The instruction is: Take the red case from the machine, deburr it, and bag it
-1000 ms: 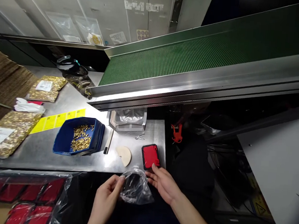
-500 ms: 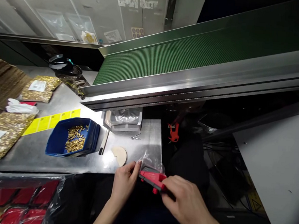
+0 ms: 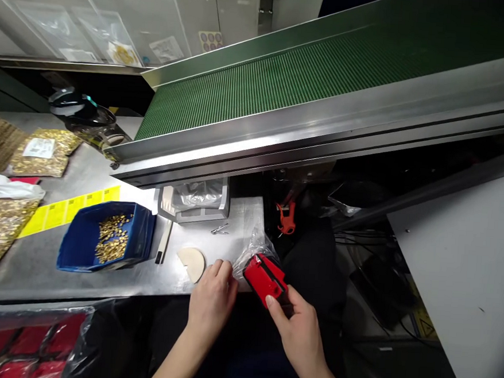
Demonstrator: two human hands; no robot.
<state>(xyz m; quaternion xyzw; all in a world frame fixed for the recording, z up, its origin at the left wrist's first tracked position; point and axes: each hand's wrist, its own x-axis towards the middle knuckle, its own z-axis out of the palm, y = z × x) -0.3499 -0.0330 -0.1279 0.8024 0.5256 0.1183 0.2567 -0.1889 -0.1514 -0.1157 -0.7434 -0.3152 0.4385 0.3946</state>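
My right hand (image 3: pixel 305 331) grips a small red case (image 3: pixel 265 279) with black trim and a dark strap, thumb on its lower right corner. Its flat red face is turned up toward me, just off the bench's front corner. Behind the case a crumpled clear plastic bag (image 3: pixel 257 244) lies at the bench corner; whether the case touches it I cannot tell. My left hand (image 3: pixel 212 298) is closed at the bench edge, back of the hand up, and its fingertips are hidden. A beige disc with a notch (image 3: pixel 192 264) lies just left of it.
A blue bin (image 3: pixel 76 240) holds many small gold pieces. Nearby are a grey tray (image 3: pixel 202 215) with clear bags, tweezer-like metal pieces (image 3: pixel 220 229) and a narrow strip (image 3: pixel 164 243). A green conveyor (image 3: pixel 250 85) slopes overhead; an orange-handled tool (image 3: pixel 286 219) hangs beyond the bench. Bagged red cases (image 3: pixel 30 335) sit lower left.
The right hand has turned the red case so its broad face shows. My left hand has come off the case and curled beside it. The whole view has shifted slightly.
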